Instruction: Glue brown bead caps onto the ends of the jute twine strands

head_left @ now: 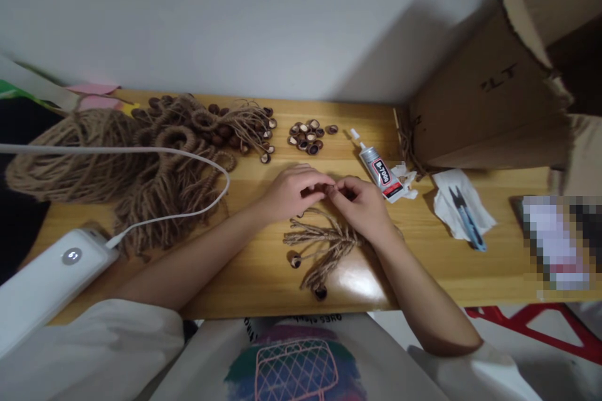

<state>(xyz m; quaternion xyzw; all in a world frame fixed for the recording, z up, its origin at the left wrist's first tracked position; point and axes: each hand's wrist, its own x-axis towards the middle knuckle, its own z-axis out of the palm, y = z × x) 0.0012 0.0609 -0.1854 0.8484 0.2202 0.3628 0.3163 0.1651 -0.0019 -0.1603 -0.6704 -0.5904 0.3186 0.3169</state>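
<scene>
My left hand (pixel 291 191) and my right hand (pixel 360 200) meet at the middle of a wooden table (pixel 470 276). Their fingertips pinch together on a small brown nut shell (pixel 328 188) at the end of a jute strand. Below the hands lies a bundle of jute twine strands (pixel 324 241), fanned out on the table. Two of its strand ends carry dark shell caps (pixel 295 259). A tube of B-7000 glue (pixel 379 169) lies just right of my right hand, its nozzle pointing away from me.
A small heap of loose shell caps (pixel 308 136) sits behind the hands. A big pile of jute cord and finished pieces (pixel 155 163) fills the left. A white device (pixel 47 282) with a cable lies front left. Scissors (pixel 465 216) rest on tissue beside a cardboard box (pixel 493 106).
</scene>
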